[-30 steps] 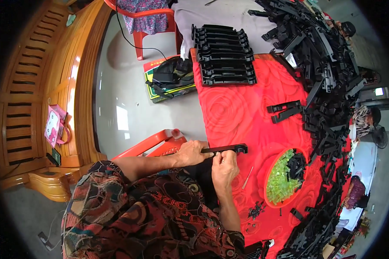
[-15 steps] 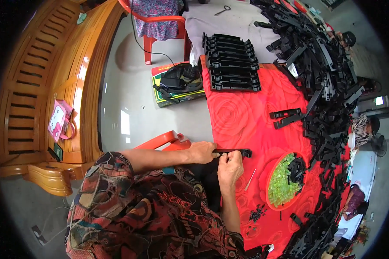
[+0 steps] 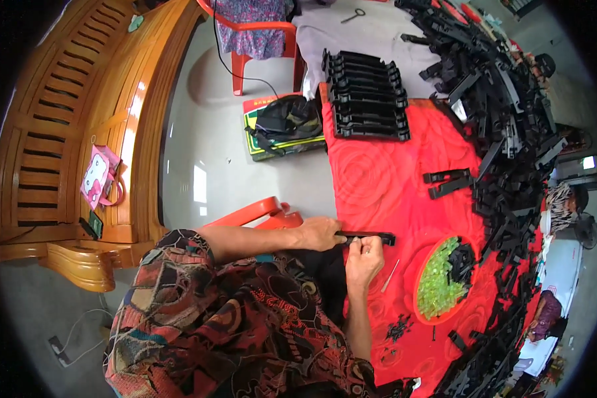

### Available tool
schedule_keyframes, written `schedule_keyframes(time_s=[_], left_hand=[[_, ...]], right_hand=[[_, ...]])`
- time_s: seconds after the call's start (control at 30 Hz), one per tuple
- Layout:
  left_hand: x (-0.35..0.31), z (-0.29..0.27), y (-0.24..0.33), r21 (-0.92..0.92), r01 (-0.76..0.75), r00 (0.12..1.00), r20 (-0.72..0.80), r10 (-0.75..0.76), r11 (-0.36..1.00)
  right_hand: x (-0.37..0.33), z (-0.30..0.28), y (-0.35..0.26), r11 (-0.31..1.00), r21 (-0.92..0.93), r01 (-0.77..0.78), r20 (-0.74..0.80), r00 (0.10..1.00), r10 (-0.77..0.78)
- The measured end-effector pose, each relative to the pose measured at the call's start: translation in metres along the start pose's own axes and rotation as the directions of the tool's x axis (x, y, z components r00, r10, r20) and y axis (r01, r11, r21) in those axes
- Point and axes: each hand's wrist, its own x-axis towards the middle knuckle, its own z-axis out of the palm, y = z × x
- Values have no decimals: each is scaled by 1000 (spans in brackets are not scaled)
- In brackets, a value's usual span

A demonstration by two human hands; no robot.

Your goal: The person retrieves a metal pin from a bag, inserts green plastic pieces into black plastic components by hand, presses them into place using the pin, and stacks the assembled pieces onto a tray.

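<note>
A long, narrow black plastic part (image 3: 383, 239) lies level over the near left edge of the red-covered table. My left hand (image 3: 320, 233) is closed round its left end. At its near side, the fingertips of my right hand (image 3: 364, 259) are pinched together against the part; whatever is between them is too small to make out. Right of that hand lies a thin, pale-tipped tool (image 3: 390, 275). An orange bowl (image 3: 417, 302) holds translucent green pieces (image 3: 438, 285) and small black pieces (image 3: 461, 264). Nearer me is a little pile of tiny black pieces (image 3: 398, 327).
Black parts stand in a neat row (image 3: 368, 96) at the table's far left. A large heap of loose black parts (image 3: 504, 132) runs along the right side. Two parts (image 3: 448, 182) lie apart from it. A red chair (image 3: 272, 209) and a box with a black bag (image 3: 285, 126) are left.
The whole view has shifted slightly, so everything appears a little farther right. Both hands stay at the black part, with the right fingertips still pinched against it.
</note>
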Motion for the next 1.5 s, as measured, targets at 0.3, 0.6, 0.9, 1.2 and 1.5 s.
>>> schedule_keyframes(time_s=[0.3,0.6,0.9,1.2,1.5], left_hand=[[-6,8,0,2,72,997,-37,-71,997],[2,12,-4,-28,79,993,-82,-81,996],[-3,14,-3,-73,60,997,-54,-64,996],[9,12,-9,-84,23,1000,0,-23,996],[-12,15,-18,-273,155,982,-66,-179,949]], right_hand=[[-5,1,-2,997,-52,57,25,998,-55],[-2,4,6,976,-178,129,56,991,-121],[-7,-1,-2,951,-289,111,34,994,-106],[-1,-25,2,984,143,108,-93,991,-95],[21,-44,-7,279,957,-84,47,990,135]])
